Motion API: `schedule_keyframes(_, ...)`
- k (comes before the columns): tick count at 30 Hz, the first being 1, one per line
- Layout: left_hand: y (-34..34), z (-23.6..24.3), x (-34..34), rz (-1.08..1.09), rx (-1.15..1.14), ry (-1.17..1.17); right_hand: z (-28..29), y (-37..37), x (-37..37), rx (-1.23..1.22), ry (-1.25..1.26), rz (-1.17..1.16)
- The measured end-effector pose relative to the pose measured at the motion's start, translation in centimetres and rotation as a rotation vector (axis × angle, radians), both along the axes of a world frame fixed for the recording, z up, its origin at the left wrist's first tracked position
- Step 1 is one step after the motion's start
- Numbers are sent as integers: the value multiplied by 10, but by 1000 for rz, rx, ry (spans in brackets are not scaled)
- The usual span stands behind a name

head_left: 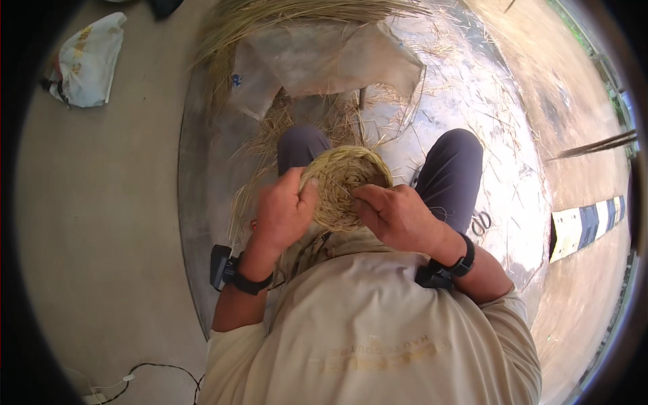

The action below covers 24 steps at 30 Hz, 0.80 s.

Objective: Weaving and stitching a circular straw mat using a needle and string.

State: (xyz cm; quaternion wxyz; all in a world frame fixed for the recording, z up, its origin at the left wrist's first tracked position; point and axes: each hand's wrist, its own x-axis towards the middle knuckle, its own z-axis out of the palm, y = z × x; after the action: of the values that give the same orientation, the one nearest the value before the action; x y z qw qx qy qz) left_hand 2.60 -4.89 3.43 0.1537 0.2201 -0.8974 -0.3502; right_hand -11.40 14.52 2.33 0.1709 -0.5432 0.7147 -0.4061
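A small round basket point(337, 209) woven from pale yellow-green straw sits between my knees, its hollow facing up. My left hand point(287, 206) grips the basket's left rim, thumb on top and fingers wrapped out of sight around the side. Over the right part of the basket, my right hand point(395, 212) is closed in a pinch, thumb against forefinger, near the inner wall. A thin strand appears to run at its fingertips, but what the pinch holds is too small to make out.
A bundle of long dry straw point(290, 17) lies at the far side, beside a crumpled clear plastic sheet point(324, 57). Loose straw bits litter the grey mat point(499, 128). A white bag point(88, 61) lies far left; a black cable point(155, 365) runs at lower left. A striped block point(587, 226) stands right.
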Motion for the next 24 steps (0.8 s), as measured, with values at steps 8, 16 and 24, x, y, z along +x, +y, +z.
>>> schedule_keyframes(8,1,-4,-2,-73,-20,40,-2,6,7,26,4,-28)
schedule_keyframes(16,7,-5,-5,-74,-42,56,-9,5,9,55,46,-34)
schedule_keyframes(24,24,-9,-5,-33,-143,-24,-20,-22,8,-30,-145,-111)
